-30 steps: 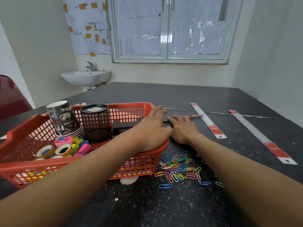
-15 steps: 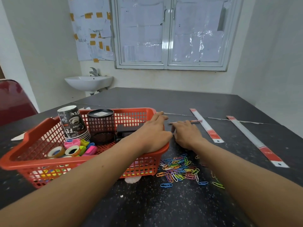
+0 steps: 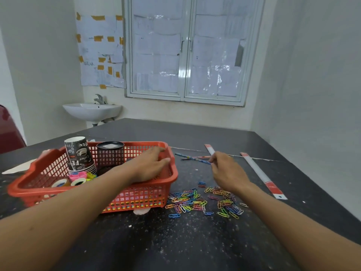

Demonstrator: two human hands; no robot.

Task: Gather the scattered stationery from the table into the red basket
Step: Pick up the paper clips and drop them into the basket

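Note:
The red basket (image 3: 31, 188) stands on the dark table at the left, holding stacked paper cups (image 3: 79, 157), a black mesh pen holder (image 3: 110, 154) and tape rolls (image 3: 78, 180). My left hand (image 3: 150, 165) lies inside the basket by its right wall, fingers straight. My right hand (image 3: 224, 171) pinches the end of a patterned pencil (image 3: 192, 158), lifted just right of the basket; a second pencil crosses it. Several coloured paper clips (image 3: 203, 202) lie scattered in front of the basket. Two long white rulers with red ends lie at the right, one (image 3: 259, 173) near, one (image 3: 210, 149) partly behind my hand.
A white sink (image 3: 91, 111) hangs on the wall beyond the table's far left corner. A dark red chair (image 3: 9, 132) stands at the left edge. A white scrap (image 3: 140, 211) sticks out under the basket's front. The table's right edge runs diagonally past the rulers.
My right hand has left the table beside the basket and picked up a pencil by its end. My left hand has slid further into the basket. The camera tilted upward.

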